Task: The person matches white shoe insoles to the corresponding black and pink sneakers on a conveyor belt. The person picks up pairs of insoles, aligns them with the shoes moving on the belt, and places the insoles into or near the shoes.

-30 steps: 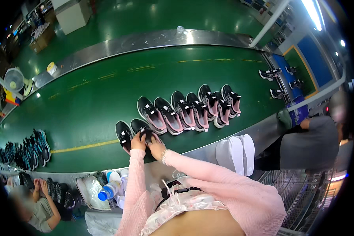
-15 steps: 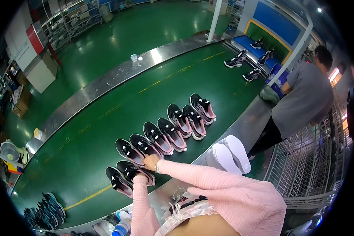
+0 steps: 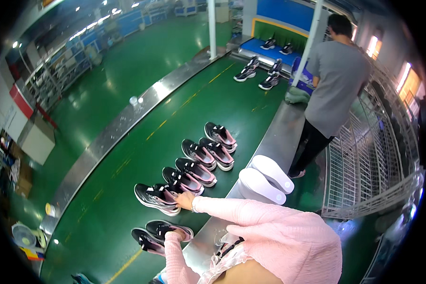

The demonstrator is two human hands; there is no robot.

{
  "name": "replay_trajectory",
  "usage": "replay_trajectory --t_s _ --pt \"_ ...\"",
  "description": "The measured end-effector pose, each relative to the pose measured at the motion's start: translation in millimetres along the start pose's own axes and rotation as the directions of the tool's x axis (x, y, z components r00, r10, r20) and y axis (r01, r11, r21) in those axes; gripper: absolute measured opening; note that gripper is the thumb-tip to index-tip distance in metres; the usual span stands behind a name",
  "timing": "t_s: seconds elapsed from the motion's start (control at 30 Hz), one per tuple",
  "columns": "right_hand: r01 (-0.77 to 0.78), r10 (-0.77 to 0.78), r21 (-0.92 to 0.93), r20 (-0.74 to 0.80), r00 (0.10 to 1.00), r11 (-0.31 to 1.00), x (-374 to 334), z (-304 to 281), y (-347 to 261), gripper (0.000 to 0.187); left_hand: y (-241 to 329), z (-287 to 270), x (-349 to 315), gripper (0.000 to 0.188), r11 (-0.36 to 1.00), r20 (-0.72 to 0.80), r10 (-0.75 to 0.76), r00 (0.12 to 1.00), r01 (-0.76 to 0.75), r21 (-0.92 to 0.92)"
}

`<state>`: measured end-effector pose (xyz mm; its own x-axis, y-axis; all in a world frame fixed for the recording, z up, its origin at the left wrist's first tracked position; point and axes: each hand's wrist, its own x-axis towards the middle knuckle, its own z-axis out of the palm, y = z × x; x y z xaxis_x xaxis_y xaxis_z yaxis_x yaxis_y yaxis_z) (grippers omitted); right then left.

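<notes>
Black sneakers with pink linings and white soles stand in a slanting row on the green table surface. My right hand (image 3: 186, 200) is closed on the heel of a black sneaker (image 3: 151, 198), which is tilted so its white sole edge shows. Another sneaker seems pressed against it, though I cannot tell clearly. Nearer me, my left hand (image 3: 177, 233) grips the heel opening of a second sneaker (image 3: 157, 228); its fingertips are hidden inside. Beside that one, to the left, sits a third sneaker (image 3: 146, 240). Beyond my right hand stand several more sneakers (image 3: 196, 171).
White shoe-shaped forms (image 3: 265, 182) lie on the metal edge (image 3: 232, 199) at right. A person in grey (image 3: 338, 85) stands beyond, next to a wire rack (image 3: 355, 175). More sneakers (image 3: 270, 80) are at the far end, by a blue-floored opening (image 3: 258, 47). A fan (image 3: 24, 235) stands at left.
My view has swung to the right. The sneaker at my right hand has tilted over, and a gap has opened between it and the nearer pair at my left hand.
</notes>
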<state>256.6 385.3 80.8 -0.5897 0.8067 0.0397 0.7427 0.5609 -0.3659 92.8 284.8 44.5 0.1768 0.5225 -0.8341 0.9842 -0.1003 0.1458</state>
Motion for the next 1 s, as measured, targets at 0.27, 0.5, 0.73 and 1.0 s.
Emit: replay_trajectory --t_s 0.27,0.5,0.73,1.0 --pt "-0.081 0.079 -0.099 -0.026 0.997 0.992 -34.4 38.8 1.5 0.022 -12.8 14.7 -71.9 0.025 0.917 -0.396 -0.384 0.834 0.293 -0.271" --pt "-0.175 0.191 -0.118 0.141 0.971 0.977 -57.2 15.3 -0.3 0.024 -64.0 54.5 -6.4 0.036 -0.556 -0.301 -0.578 0.758 -0.637 -0.534" --pt "-0.273 0.365 0.341 -0.245 0.898 0.9 -188.6 -105.5 -24.1 0.04 -66.4 52.3 -26.8 0.036 -0.467 -0.126 -0.753 0.646 -0.659 -0.589" --pt "-0.659 0.638 -0.06 -0.202 0.743 0.749 -299.0 -166.9 64.3 0.061 -41.4 29.6 -41.1 0.03 -0.602 -0.058 -0.713 0.699 -0.652 -0.461"
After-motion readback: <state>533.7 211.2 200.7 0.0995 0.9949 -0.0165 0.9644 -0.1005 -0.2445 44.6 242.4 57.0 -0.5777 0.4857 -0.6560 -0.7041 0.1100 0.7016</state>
